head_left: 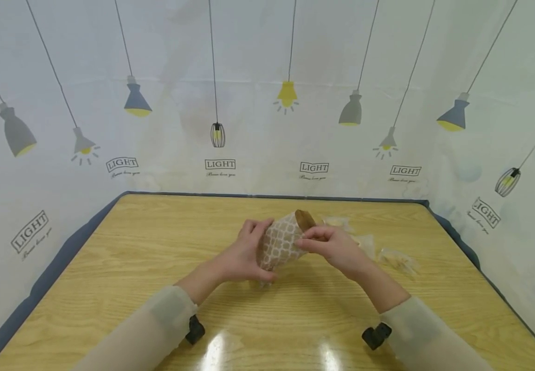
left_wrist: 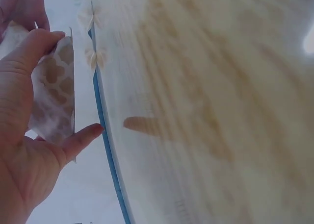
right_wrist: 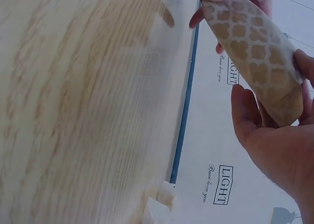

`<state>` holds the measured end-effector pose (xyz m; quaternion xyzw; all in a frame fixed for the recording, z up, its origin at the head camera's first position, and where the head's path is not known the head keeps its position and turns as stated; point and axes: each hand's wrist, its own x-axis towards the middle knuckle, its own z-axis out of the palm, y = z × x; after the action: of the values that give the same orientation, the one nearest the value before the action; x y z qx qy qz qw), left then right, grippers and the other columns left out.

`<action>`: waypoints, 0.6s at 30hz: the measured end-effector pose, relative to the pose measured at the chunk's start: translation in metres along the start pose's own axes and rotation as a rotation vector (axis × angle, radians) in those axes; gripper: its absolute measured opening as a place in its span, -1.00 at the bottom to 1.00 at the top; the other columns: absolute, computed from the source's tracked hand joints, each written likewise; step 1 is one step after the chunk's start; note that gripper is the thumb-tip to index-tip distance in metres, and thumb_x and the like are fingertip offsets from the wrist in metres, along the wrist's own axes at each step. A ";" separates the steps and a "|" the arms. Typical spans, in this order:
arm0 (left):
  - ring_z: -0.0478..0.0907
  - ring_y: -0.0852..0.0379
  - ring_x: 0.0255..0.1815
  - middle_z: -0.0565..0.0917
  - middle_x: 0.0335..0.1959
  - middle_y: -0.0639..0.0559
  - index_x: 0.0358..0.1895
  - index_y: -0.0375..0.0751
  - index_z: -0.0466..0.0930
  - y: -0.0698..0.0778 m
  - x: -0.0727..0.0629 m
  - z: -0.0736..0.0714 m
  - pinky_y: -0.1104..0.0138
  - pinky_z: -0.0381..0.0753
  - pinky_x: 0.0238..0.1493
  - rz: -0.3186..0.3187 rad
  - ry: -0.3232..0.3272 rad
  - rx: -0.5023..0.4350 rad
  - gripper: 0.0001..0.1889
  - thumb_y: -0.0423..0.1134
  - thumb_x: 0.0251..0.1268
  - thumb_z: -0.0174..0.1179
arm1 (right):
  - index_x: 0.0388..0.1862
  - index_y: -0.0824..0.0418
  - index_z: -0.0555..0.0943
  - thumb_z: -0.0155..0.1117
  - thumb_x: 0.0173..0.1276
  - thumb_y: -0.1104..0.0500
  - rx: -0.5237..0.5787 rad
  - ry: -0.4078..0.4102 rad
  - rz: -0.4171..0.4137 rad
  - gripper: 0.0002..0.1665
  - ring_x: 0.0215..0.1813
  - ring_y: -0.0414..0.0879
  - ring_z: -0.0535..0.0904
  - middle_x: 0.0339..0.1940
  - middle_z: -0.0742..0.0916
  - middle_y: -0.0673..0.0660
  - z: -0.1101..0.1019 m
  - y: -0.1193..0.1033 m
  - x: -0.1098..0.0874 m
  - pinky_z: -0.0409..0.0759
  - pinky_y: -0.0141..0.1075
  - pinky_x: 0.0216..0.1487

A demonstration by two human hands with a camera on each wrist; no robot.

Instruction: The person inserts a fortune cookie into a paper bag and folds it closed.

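A brown paper bag (head_left: 280,243) with a white lattice print is held up over the table, tilted, its mouth at the upper right showing plain brown inside. My left hand (head_left: 244,257) grips the bag's lower left part, thumb below and fingers behind; the left wrist view shows the patterned side (left_wrist: 51,94) between thumb and fingers. At the mouth, my right hand (head_left: 337,250) pinches the near rim between thumb and fingers. In the right wrist view the bag (right_wrist: 255,50) spans both hands. What lies inside it is hidden.
Right of the bag, partly behind my right hand, lie small clear packets with pale contents: one at the back (head_left: 337,222), one in the middle (head_left: 366,244) and one at the front (head_left: 397,260). The wooden table (head_left: 165,232) meets a lamp-printed cloth backdrop (head_left: 249,103).
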<state>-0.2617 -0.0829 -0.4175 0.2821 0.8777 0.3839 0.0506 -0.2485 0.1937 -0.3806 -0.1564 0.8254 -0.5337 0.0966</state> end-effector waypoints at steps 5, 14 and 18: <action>0.36 -0.16 0.47 0.19 0.54 -0.21 0.82 0.01 -0.06 -0.003 -0.001 -0.004 -0.17 0.49 0.62 0.011 -0.015 -0.020 0.43 -0.19 -0.12 0.79 | -0.03 0.26 0.80 0.47 0.57 0.02 0.002 -0.023 -0.010 -0.69 0.11 0.00 0.60 0.03 0.72 0.07 -0.005 0.000 -0.003 0.65 -0.08 0.23; 0.33 -0.18 0.50 0.20 0.50 -0.20 0.79 0.02 0.03 -0.008 -0.004 -0.007 -0.20 0.49 0.61 0.047 -0.056 -0.047 0.36 -0.24 -0.11 0.76 | 0.40 0.22 0.72 0.25 0.74 0.06 0.031 0.012 -0.049 -0.58 0.23 -0.05 0.74 0.43 0.71 0.21 -0.017 0.005 -0.005 0.82 -0.26 0.13; 0.33 -0.20 0.50 0.19 0.51 -0.20 0.77 0.02 0.05 -0.007 -0.005 -0.009 -0.23 0.51 0.59 0.050 -0.074 -0.080 0.34 -0.24 -0.12 0.76 | 0.43 0.23 0.70 0.31 0.69 0.18 -0.042 0.051 -0.071 -0.58 0.11 0.02 0.82 0.47 0.68 0.35 -0.020 0.004 -0.004 0.89 -0.21 0.01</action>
<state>-0.2637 -0.0949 -0.4172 0.3159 0.8519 0.4090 0.0844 -0.2517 0.2133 -0.3760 -0.1742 0.8325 -0.5232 0.0532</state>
